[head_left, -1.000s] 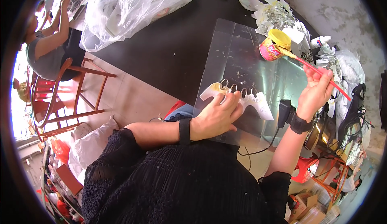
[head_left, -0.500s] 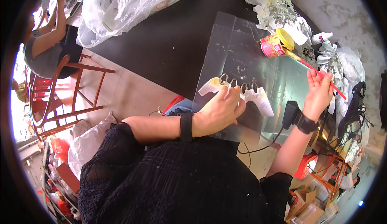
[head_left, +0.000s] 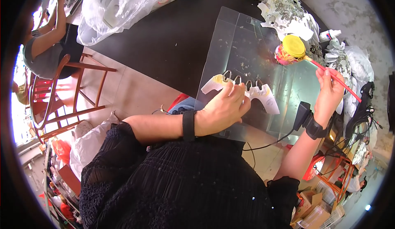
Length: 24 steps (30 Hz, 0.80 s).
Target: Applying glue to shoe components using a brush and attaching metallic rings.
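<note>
My left hand [head_left: 222, 111] presses its closed fingers on a white curved cut-out piece [head_left: 266, 99], which lies on a clear plastic sheet [head_left: 214, 50]. Several metal rings [head_left: 259, 84] stick up along its far edge, and yellowish smears show at its ends; the middle is hidden under my fingers. My right hand [head_left: 329, 93] grips a red-handled brush [head_left: 343, 84]. The brush's yellow-coated tip meets the edge of a red and yellow tub [head_left: 283, 57]. A yellow round face [head_left: 293, 46] of the tub is turned toward me; I cannot tell whether it is a lid or the contents.
White pieces with metal rings [head_left: 286, 12] are heaped at the far right, beside a small white bottle [head_left: 330, 35]. A clear plastic bag [head_left: 119, 10] lies on the dark table [head_left: 164, 52]. Black cables [head_left: 366, 109] hang at right. Another person [head_left: 47, 52] sits at far left.
The tub has shifted right and tipped, its yellow face now turned more toward me. My right hand and the brush have moved slightly right. My left hand stays on the white piece.
</note>
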Each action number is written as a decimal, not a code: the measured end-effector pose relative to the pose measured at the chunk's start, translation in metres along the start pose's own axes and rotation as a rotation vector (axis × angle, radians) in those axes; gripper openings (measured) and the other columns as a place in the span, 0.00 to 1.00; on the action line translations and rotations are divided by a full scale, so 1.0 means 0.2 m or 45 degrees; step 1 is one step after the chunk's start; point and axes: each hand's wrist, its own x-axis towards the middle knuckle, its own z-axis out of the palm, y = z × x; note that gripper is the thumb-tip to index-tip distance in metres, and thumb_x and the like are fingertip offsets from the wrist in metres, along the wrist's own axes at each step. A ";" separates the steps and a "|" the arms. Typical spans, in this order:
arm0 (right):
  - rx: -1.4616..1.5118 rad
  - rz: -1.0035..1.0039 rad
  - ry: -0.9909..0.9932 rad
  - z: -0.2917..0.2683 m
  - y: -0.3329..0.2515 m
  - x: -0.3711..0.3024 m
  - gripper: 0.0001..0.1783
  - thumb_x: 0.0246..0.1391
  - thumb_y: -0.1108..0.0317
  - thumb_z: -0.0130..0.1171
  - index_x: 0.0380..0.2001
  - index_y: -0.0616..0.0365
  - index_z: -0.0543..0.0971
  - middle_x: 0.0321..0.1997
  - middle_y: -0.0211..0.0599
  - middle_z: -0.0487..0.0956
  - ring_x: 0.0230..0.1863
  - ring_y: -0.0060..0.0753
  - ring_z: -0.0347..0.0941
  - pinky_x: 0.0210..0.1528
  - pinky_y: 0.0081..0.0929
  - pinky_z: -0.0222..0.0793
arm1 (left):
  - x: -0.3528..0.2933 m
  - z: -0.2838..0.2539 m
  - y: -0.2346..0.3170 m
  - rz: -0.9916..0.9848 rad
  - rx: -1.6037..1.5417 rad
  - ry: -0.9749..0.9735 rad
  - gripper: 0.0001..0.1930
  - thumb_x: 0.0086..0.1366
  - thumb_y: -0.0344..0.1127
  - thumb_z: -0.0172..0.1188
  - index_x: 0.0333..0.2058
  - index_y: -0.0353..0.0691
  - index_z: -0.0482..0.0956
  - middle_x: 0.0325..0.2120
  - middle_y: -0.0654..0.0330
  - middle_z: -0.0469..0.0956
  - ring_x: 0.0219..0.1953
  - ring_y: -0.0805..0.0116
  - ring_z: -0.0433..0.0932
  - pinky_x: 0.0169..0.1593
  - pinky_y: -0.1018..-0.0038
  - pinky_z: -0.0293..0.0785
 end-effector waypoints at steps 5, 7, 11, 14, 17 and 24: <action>-0.193 0.037 0.016 -0.01 -0.02 0.02 0.10 0.57 0.70 0.56 0.31 0.69 0.71 0.30 0.42 0.76 0.31 0.29 0.78 0.38 0.27 0.78 | -0.01 0.00 0.00 0.000 -0.004 0.029 0.35 0.45 0.56 0.64 0.45 0.35 0.68 0.48 0.44 0.68 0.48 0.57 0.65 0.52 0.63 0.60; -0.256 0.114 0.032 0.00 -0.02 0.05 0.11 0.56 0.70 0.57 0.30 0.69 0.71 0.29 0.42 0.77 0.30 0.28 0.78 0.37 0.26 0.78 | 0.00 0.00 0.00 0.001 -0.028 0.038 0.35 0.45 0.56 0.64 0.45 0.35 0.68 0.48 0.44 0.68 0.48 0.57 0.65 0.52 0.63 0.60; -0.203 0.054 0.101 0.00 0.02 0.09 0.12 0.55 0.68 0.58 0.27 0.68 0.71 0.27 0.43 0.78 0.27 0.28 0.77 0.35 0.25 0.78 | -0.01 0.01 0.00 -0.003 -0.078 0.070 0.35 0.44 0.55 0.66 0.45 0.34 0.69 0.47 0.46 0.68 0.48 0.58 0.65 0.52 0.63 0.60; -0.081 0.057 0.147 0.01 0.03 0.07 0.12 0.55 0.69 0.59 0.25 0.67 0.70 0.26 0.45 0.77 0.26 0.30 0.77 0.34 0.25 0.78 | -0.01 0.01 -0.01 -0.046 -0.169 0.095 0.35 0.43 0.54 0.67 0.44 0.34 0.70 0.46 0.49 0.69 0.47 0.60 0.66 0.52 0.63 0.59; 0.031 0.074 0.178 0.02 0.04 0.07 0.13 0.55 0.70 0.59 0.22 0.64 0.68 0.25 0.45 0.76 0.26 0.32 0.78 0.33 0.27 0.79 | 0.01 0.02 -0.01 -0.096 -0.337 0.082 0.34 0.42 0.53 0.67 0.42 0.33 0.71 0.45 0.51 0.69 0.46 0.61 0.66 0.54 0.62 0.58; 0.051 0.083 0.133 -0.04 0.11 0.11 0.13 0.53 0.71 0.61 0.24 0.66 0.68 0.28 0.46 0.76 0.29 0.36 0.78 0.38 0.30 0.79 | -0.01 0.03 0.03 -0.156 -0.132 0.089 0.38 0.44 0.58 0.64 0.45 0.30 0.73 0.49 0.50 0.68 0.50 0.59 0.65 0.60 0.56 0.52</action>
